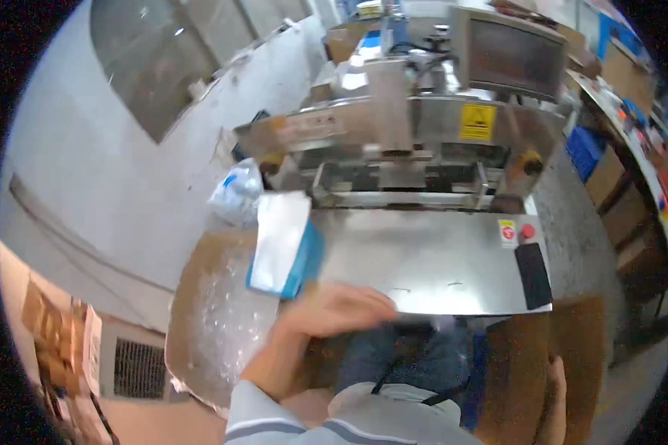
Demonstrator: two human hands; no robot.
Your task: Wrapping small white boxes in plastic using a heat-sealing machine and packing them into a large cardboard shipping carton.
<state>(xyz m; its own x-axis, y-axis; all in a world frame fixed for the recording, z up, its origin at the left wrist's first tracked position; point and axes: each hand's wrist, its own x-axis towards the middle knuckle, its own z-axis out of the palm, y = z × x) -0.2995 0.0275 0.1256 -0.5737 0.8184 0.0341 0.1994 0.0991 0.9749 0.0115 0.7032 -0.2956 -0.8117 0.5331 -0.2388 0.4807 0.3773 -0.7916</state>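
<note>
My left hand (341, 308), blurred by motion, is over the front edge of the metal worktable (393, 252). Its fingers stretch to the right, and I see nothing held. Just beyond it, at the table's left end, stands a blue box (309, 256) with white sheets (280, 241) on it. On the lower right my right hand (557, 374) hangs by a brown cardboard box (583, 334); its fingers are too unclear to tell whether they hold anything. Behind the table is a metal machine (430, 122) with a central vertical head.
A cardboard box (182, 326) of clear plastic pieces (226, 319) stands left, below a clear plastic bag (237, 194). On the table's right end are a red button (528, 231) and a black rectangular item (533, 276). A monitor (513, 55) tops the machine; shelves line the right.
</note>
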